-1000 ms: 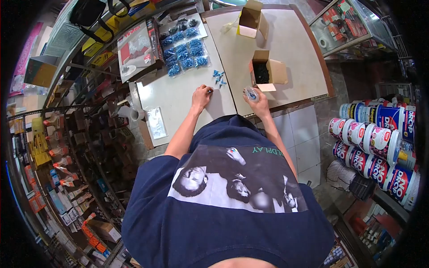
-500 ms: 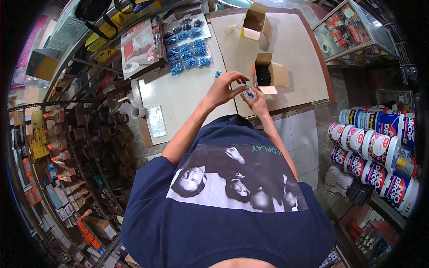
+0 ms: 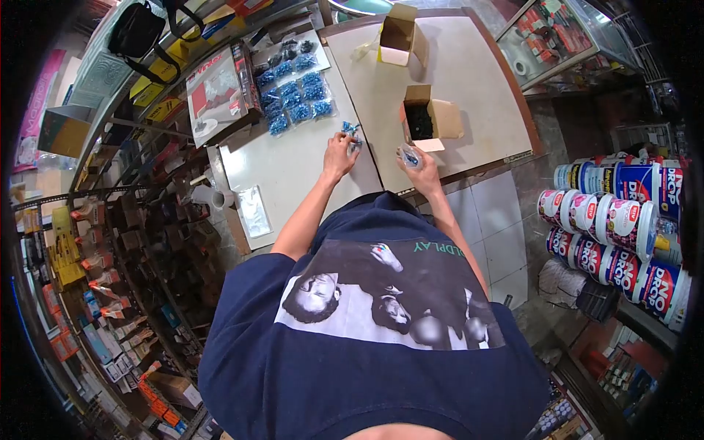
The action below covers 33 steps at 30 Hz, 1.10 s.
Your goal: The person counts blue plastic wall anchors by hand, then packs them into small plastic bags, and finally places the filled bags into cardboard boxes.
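My left hand (image 3: 339, 157) is at a small pile of blue pieces (image 3: 350, 127) on the table, its fingers closed around something blue. Near the table's front edge, my right hand (image 3: 423, 174) holds a clear plastic bag (image 3: 410, 156) with a few blue pieces inside. Just beyond that hand stands an open cardboard box (image 3: 420, 123) with dark contents. Filled clear bags of blue pieces (image 3: 299, 94) lie in rows at the back left of the table.
Another open box (image 3: 397, 38) stands farther back. A large flat box (image 3: 218, 95) and flat clear packets (image 3: 253, 211) lie on the left. Paint buckets (image 3: 612, 220) are stacked at the right, beyond the table (image 3: 484, 95). A glass case (image 3: 546, 44) stands back right.
My left hand has moved left, away from the bag, to the loose blue pieces. The bag stays in my right hand. The view has shifted slightly.
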### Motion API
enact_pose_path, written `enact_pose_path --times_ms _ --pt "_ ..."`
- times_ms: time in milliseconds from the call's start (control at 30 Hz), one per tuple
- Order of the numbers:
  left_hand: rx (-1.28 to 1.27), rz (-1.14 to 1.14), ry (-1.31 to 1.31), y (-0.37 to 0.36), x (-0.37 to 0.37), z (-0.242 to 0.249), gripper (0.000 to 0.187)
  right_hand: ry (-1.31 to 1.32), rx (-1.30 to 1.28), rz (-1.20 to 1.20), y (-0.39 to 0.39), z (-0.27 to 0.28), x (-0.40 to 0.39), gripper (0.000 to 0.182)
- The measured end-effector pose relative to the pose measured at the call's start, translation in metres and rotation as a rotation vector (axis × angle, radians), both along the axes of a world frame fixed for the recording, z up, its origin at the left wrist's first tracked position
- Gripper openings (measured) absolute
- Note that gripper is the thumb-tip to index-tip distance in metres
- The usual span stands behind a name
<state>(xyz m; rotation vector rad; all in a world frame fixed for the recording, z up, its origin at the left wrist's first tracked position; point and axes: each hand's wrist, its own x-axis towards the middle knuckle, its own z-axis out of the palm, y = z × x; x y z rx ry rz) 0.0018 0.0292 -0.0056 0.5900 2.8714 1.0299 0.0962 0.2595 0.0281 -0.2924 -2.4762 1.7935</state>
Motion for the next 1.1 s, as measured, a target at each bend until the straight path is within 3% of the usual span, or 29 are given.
enact_pose_path --times_ms 233,367,433,467,500,667,733,833,1000,1100 --pt "-0.16 0.042 -0.058 -0.012 0.013 -0.013 0.024 -0.037 -0.025 -0.011 0.0 0.021 0.008 0.036" --pt "-0.109 0.074 -0.051 -0.025 0.013 -0.018 0.021 -0.016 -0.012 0.016 -0.005 0.013 0.004 0.036" --pt "-0.093 0.1 -0.064 -0.029 0.012 -0.012 0.02 -0.004 -0.032 0.015 -0.008 0.011 0.002 0.046" --pt "0.064 0.125 -0.137 -0.03 0.01 -0.009 0.021 -0.003 -0.033 0.018 -0.009 0.01 0.001 0.046" --pt "0.222 0.147 -0.21 -0.029 0.008 -0.001 0.021 -0.009 -0.026 0.02 -0.01 0.011 0.0 0.047" --pt "0.423 0.095 -0.135 0.003 -0.001 0.09 0.022 -0.051 -0.017 0.032 -0.016 0.022 -0.001 0.048" --pt "0.541 -0.074 -0.096 0.016 -0.002 0.122 0.023 -0.052 -0.026 0.037 -0.016 0.019 -0.002 0.049" --pt "0.508 -0.23 -0.131 0.031 0.004 0.162 0.025 -0.047 0.005 0.047 -0.015 0.017 -0.003 0.047" --pt "0.468 -0.508 -0.201 0.048 0.009 0.176 0.035 -0.071 -0.075 0.017 -0.012 0.02 -0.001 0.045" --pt "0.449 -0.39 -0.155 0.045 -0.005 0.152 0.037 -0.05 -0.05 0.0 -0.009 0.017 -0.001 0.041"
